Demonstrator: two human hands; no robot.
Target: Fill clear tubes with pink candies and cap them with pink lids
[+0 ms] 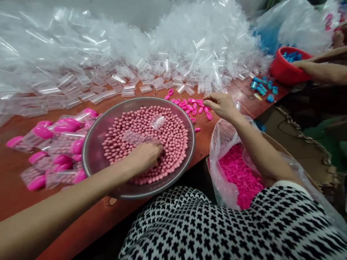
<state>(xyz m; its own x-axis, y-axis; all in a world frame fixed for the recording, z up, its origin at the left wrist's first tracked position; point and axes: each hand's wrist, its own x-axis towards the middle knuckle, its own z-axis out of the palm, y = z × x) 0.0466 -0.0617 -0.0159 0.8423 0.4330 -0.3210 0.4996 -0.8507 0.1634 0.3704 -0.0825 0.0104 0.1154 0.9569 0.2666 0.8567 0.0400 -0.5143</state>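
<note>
A wide metal bowl point(93, 133) full of round pink beads point(173, 144) stands in front of me. My left hand point(148, 154) is down in it, fingers curled into the beads; whatever they hold is hidden. Clear plastic sleeves lie on the beads: one sleeve point(158, 122) beyond my hand, another sleeve point(134, 137) just past its knuckles. To the right of the bowl, my right hand point(221, 104) is over a scatter of bright pink plastic caps point(189, 105). Its fingers are drawn together at the caps' edge, and I cannot make out what is between them.
Bead-filled sleeves with pink caps point(58, 151) are heaped left of the bowl. A high pile of clear sleeves point(189, 47) lines the back. A plastic bag of pink pieces point(240, 173) is by my lap. At right, another person's arm point(322, 68) reaches into a red basin point(284, 74).
</note>
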